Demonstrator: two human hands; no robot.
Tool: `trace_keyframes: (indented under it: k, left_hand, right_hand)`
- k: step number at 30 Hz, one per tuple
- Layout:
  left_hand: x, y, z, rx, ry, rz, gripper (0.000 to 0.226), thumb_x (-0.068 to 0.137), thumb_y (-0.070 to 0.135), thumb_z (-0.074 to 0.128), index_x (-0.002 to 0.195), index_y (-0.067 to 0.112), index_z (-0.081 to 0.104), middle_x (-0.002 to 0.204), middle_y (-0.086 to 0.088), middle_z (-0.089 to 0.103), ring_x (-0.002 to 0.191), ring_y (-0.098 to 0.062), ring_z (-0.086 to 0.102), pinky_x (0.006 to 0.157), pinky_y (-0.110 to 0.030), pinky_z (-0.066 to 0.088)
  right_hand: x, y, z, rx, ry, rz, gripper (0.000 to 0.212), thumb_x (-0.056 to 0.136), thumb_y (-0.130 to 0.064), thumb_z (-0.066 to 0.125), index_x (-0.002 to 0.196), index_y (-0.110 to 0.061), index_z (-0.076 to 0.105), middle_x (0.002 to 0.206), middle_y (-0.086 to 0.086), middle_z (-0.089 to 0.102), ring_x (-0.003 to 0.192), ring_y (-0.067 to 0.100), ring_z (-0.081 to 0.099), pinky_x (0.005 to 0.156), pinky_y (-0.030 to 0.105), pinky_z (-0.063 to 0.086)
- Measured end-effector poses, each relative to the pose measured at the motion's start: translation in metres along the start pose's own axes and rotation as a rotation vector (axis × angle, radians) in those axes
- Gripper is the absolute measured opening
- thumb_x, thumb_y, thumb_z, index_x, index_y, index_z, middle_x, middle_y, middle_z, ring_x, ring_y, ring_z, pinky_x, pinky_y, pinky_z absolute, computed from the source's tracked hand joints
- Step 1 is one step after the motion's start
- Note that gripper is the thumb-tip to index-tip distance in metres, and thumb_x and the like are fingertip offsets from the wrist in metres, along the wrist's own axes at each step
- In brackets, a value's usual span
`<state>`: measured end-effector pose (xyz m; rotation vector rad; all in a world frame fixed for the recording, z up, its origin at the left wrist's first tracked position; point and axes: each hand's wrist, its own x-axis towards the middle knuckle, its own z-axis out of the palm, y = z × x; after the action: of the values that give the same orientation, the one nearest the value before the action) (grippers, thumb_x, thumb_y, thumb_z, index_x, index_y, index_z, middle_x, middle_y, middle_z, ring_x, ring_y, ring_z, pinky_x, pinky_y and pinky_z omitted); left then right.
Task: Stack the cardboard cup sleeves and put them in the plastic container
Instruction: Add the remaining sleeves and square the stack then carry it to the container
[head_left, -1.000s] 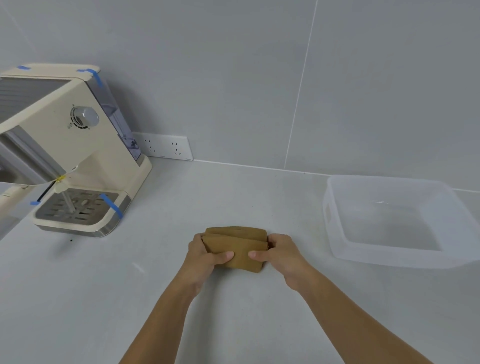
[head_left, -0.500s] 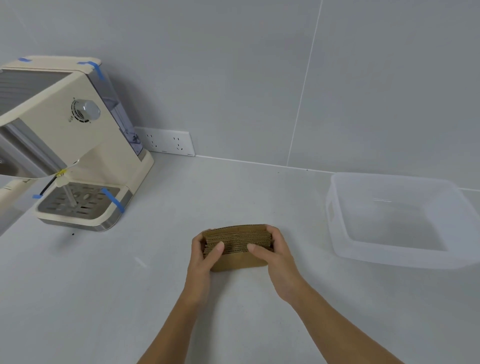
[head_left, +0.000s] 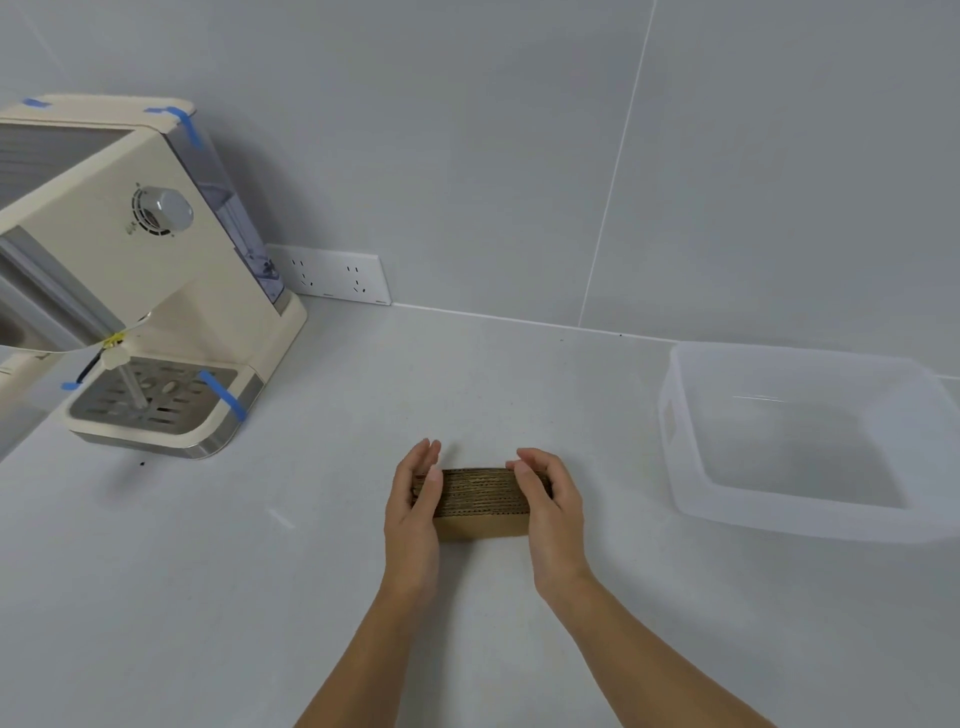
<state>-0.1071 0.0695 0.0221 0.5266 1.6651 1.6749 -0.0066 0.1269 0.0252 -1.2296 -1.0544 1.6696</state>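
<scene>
your left hand (head_left: 413, 512) and right hand (head_left: 548, 506) squeeze the stack of cup sleeves (head_left: 480, 496) from both ends, on the counter (head_left: 311, 571).

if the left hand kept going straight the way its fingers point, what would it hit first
The left hand points away from the person toward the back wall. Only bare counter lies along that line, so probably the wall first; depth is unclear.

A pale countertop (head_left: 363, 415) carries a coffee machine (head_left: 150, 291), stacked cardboard sleeves (head_left: 480, 501), and a seemingly empty plastic container (head_left: 800, 441).
</scene>
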Motion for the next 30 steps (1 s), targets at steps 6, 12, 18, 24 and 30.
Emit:
trace_keyframes:
  k: [6, 12, 18, 24, 30]
  left_hand:
    - [-0.002, 0.016, 0.01, 0.003, 0.102, 0.07, 0.022, 0.095, 0.014, 0.044, 0.086, 0.02, 0.063, 0.086, 0.008, 0.06, 0.076, 0.004, 0.053, 0.063, -0.006, 0.039]
    - [-0.015, 0.0, 0.007, 0.119, 0.055, 0.158, 0.016, 0.093, 0.009, 0.046, 0.09, 0.013, 0.062, 0.089, 0.002, 0.066, 0.083, -0.003, 0.057, 0.07, -0.009, 0.042]
    - [-0.009, 0.01, 0.017, 0.062, 0.11, -0.144, 0.015, 0.093, 0.027, 0.049, 0.102, 0.022, 0.059, 0.095, 0.009, 0.063, 0.089, -0.006, 0.054, 0.071, -0.018, 0.037]
    - [-0.001, 0.037, 0.021, 0.052, 0.274, -0.286, 0.018, 0.092, 0.022, 0.047, 0.078, 0.013, 0.054, 0.078, 0.003, 0.051, 0.072, -0.011, 0.045, 0.062, -0.025, 0.035]
    - [-0.021, 0.004, 0.016, 0.193, 0.18, 0.085, 0.022, 0.095, 0.016, 0.044, 0.075, 0.013, 0.052, 0.071, 0.004, 0.051, 0.069, -0.012, 0.046, 0.06, -0.011, 0.038]
  right_hand:
    - [0.0, -0.016, 0.006, 0.068, 0.069, -0.031, 0.012, 0.089, -0.015, 0.056, 0.08, -0.013, 0.064, 0.074, -0.009, 0.059, 0.058, -0.011, 0.052, 0.052, -0.001, 0.038]
    - [-0.009, -0.009, -0.006, 0.027, 0.077, -0.029, 0.014, 0.089, -0.013, 0.055, 0.086, -0.02, 0.066, 0.093, 0.002, 0.067, 0.084, 0.005, 0.06, 0.064, 0.003, 0.045]
    - [-0.005, -0.014, 0.001, -0.014, 0.166, 0.13, 0.012, 0.089, -0.016, 0.053, 0.08, -0.013, 0.061, 0.078, -0.003, 0.057, 0.075, 0.012, 0.051, 0.061, 0.017, 0.04]
    - [-0.002, -0.046, 0.005, -0.083, -0.004, 0.401, 0.013, 0.086, -0.022, 0.056, 0.083, -0.011, 0.06, 0.081, 0.003, 0.055, 0.072, 0.018, 0.048, 0.06, 0.027, 0.037]
    - [-0.011, -0.013, -0.01, -0.15, 0.006, -0.057, 0.023, 0.091, -0.019, 0.053, 0.071, -0.01, 0.059, 0.066, -0.005, 0.053, 0.059, 0.0, 0.047, 0.057, 0.01, 0.038]
